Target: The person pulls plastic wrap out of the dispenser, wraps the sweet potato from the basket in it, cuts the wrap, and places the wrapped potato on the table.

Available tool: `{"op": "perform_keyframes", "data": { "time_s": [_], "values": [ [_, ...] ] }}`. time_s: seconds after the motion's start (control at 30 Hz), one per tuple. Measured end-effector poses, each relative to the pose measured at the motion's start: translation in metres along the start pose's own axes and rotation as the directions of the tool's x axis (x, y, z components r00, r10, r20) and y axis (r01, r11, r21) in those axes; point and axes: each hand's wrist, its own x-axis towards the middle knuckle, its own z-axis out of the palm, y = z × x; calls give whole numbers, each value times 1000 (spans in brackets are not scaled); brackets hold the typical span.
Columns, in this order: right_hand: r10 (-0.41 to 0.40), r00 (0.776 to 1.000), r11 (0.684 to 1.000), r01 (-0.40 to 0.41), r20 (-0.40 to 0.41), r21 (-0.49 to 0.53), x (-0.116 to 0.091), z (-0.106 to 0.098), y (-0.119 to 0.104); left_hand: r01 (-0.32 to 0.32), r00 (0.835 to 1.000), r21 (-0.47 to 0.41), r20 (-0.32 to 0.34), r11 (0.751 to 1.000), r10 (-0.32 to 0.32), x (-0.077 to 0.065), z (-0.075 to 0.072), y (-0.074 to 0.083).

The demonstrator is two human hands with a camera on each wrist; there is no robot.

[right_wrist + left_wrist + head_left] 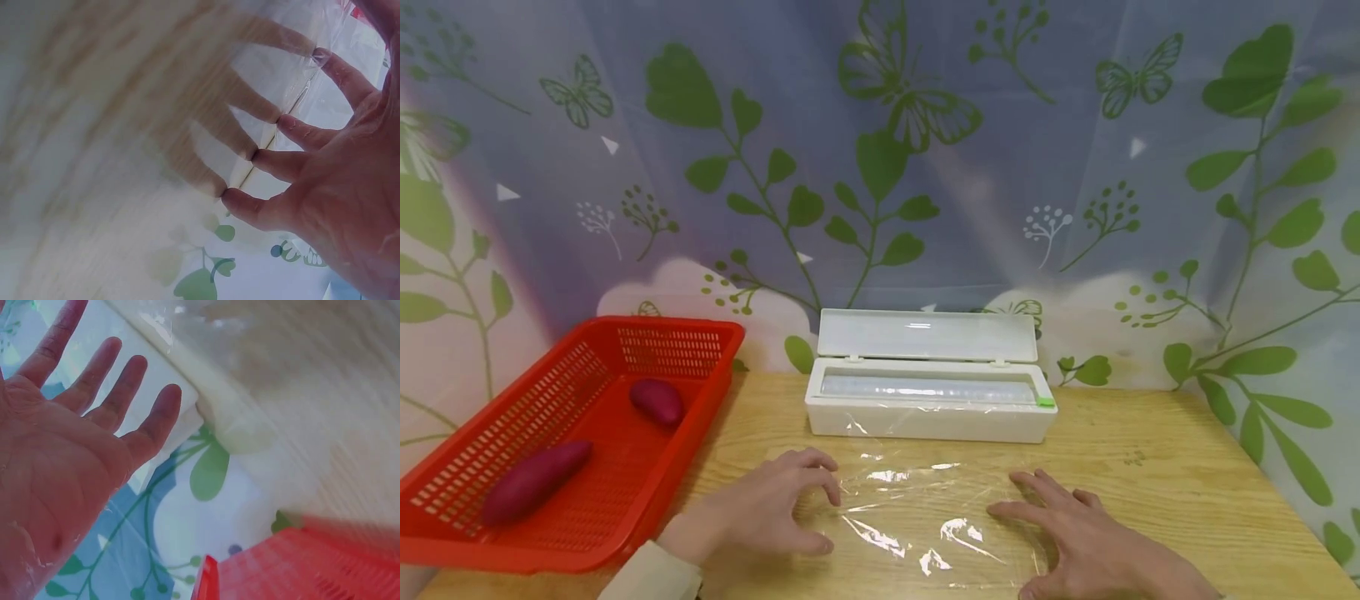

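Clear film [928, 517] lies on the worktop [1150, 467] towards its near edge, creased. Judged risk: being thin and wrinkled, it may cling to itself or to the fingers; a sideways pull could tear it or drag the white box [928, 423]. The film appears to run from the box's front towards the near edge; its outline is too faint to establish a long axis. The left hand [771, 504] is spread, fingers slightly bent, gripping nothing; the right hand [1086, 542] is spread, fingertips resting on the film's right side. The box, lid [925, 335] raised, stands at the worktop's back edge, long axis parallel to it. A red basket [696, 435] occupies the left side.
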Motion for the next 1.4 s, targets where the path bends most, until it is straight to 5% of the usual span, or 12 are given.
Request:
{"op": "perform_keyframes", "data": {
  "time_s": [0.33,0.53,0.7,0.8,0.9,1.0,1.13,1.4],
  "values": [
    [25,999,998,-27,40,60,-2,-1,0,27,999,10,-23,1000,-27,-7,-21,2],
    [28,999,997,-31,43,66,-2,-1,0,-59,982,188,-168,980,91,-9,-31,14],
    [32,999,998,-34,40,52,-3,0,0,-148,928,429,-252,891,275,-9,-42,23],
    [40,998,998,-42,45,54,-3,-1,0,-208,864,559,-279,803,419,-8,-50,26],
    [45,998,997,-48,54,63,-3,-1,0,-235,782,670,-299,704,546,-7,-60,26],
    [40,998,997,-43,55,58,-3,-1,1,-233,734,731,-301,642,609,-6,-69,22],
    [35,998,998,-38,59,46,-3,-1,1,-231,708,762,-294,605,642,-6,-81,13],
    [32,998,999,-33,48,21,-3,-1,2,-157,704,804,-316,573,636,-11,-98,-12]
  ]
}}
